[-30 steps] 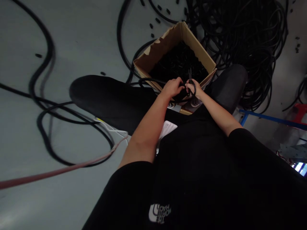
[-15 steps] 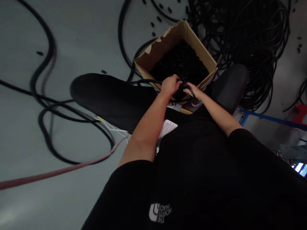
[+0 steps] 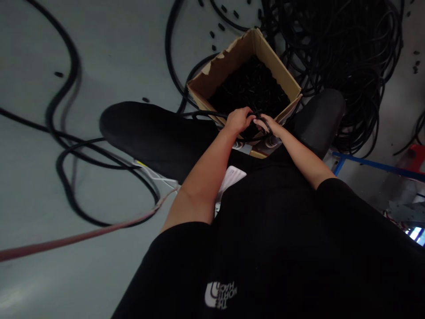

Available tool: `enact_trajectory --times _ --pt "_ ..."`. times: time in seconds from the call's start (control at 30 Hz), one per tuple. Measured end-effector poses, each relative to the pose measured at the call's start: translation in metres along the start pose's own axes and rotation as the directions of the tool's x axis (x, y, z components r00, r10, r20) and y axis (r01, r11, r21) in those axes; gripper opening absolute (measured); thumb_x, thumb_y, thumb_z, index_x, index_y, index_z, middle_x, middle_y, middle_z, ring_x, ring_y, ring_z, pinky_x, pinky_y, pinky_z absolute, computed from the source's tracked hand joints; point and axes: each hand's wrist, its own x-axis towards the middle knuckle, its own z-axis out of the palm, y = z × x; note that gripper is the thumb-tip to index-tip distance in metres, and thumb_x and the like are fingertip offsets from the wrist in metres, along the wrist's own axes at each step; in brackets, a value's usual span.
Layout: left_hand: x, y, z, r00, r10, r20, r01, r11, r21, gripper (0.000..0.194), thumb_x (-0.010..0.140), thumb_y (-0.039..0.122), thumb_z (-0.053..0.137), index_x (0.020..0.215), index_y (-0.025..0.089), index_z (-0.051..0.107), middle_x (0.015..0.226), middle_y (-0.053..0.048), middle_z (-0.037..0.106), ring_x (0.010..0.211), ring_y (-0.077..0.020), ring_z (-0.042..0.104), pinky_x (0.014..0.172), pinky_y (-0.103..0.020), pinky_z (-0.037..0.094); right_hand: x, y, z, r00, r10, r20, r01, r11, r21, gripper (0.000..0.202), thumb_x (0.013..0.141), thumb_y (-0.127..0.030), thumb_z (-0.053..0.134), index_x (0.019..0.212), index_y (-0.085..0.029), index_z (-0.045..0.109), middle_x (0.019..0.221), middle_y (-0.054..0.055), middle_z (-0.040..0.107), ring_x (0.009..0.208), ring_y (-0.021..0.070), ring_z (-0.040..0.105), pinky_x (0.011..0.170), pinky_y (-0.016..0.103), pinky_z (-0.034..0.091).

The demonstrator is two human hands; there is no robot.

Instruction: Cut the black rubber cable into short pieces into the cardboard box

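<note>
I sit on the floor with an open cardboard box (image 3: 232, 57) between my legs, full of small black pieces. Over its near edge my left hand (image 3: 239, 119) and my right hand (image 3: 270, 125) meet, both closed on a thin black cable (image 3: 206, 114) that runs off to the left across my thigh. A loop of that cable hangs under my right hand. What the fingers do at the cable's end is too dark to make out.
A big tangled heap of black cable (image 3: 335, 48) lies behind the box at top right. Thick black hoses (image 3: 63, 110) and a pink cable (image 3: 73, 239) snake over the grey floor at left. Small black bits (image 3: 217, 26) are scattered near the box. A blue bar (image 3: 375, 166) lies at right.
Both hands stay together at the box's near edge; the fingers have shifted slightly on the cable, and the strand that stood up above my right hand is down.
</note>
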Motion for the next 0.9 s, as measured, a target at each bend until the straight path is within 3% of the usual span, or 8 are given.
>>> enact_trajectory --times 0.13,0.27,0.43,0.67,0.9 --pt "0.001 -0.003 0.001 1.000 0.000 -0.025 0.000 1.000 -0.015 0.044 0.124 0.035 0.062 0.157 0.020 0.087 0.155 -0.022 0.091 0.153 -0.0459 0.081 0.127 -0.053 0.062 -0.001 -0.002 0.002 0.998 0.059 0.007 -0.058 0.997 -0.056 0.043 0.124 -0.037 0.095 0.101 -0.026 0.060 0.069 -0.012 0.053 0.057 0.0100 0.053 0.052 0.018 0.043" --pt "0.002 -0.002 0.001 0.998 -0.044 -0.041 0.043 0.999 -0.015 0.046 0.125 0.034 0.060 0.161 0.020 0.085 0.156 -0.022 0.091 0.153 -0.0454 0.082 0.128 -0.052 0.062 -0.001 0.002 0.002 1.000 -0.021 -0.003 0.021 0.994 -0.107 0.044 0.124 -0.037 0.095 0.101 -0.028 0.058 0.068 -0.012 0.050 0.052 0.0104 0.047 0.046 0.020 0.036" --pt "0.001 0.001 0.001 0.995 -0.101 -0.017 0.101 0.995 0.004 0.049 0.127 0.037 0.058 0.166 0.019 0.083 0.161 -0.025 0.089 0.157 -0.0473 0.081 0.131 -0.054 0.062 -0.002 0.005 0.000 0.998 -0.050 -0.033 0.042 0.974 -0.225 0.040 0.121 -0.034 0.093 0.098 -0.027 0.062 0.067 -0.011 0.050 0.053 0.0116 0.048 0.048 0.023 0.036" --pt "-0.001 0.003 -0.001 0.990 -0.134 0.038 0.133 0.991 0.025 0.051 0.129 0.040 0.058 0.169 0.019 0.082 0.164 -0.026 0.088 0.163 -0.0481 0.079 0.135 -0.055 0.060 -0.007 -0.002 -0.001 0.997 -0.071 0.026 0.075 0.917 -0.392 0.041 0.114 -0.048 0.098 0.104 -0.025 0.066 0.064 -0.010 0.053 0.058 0.0144 0.055 0.060 0.023 0.044" --pt "0.002 0.000 0.000 0.987 -0.155 0.032 0.155 0.988 0.025 0.049 0.128 0.041 0.062 0.166 0.020 0.084 0.163 -0.026 0.089 0.161 -0.0502 0.080 0.136 -0.059 0.061 -0.012 -0.003 -0.002 1.000 -0.007 -0.019 -0.002 0.906 -0.424 0.037 0.119 -0.030 0.093 0.095 -0.024 0.066 0.056 -0.010 0.057 0.053 0.0142 0.061 0.056 0.022 0.043"
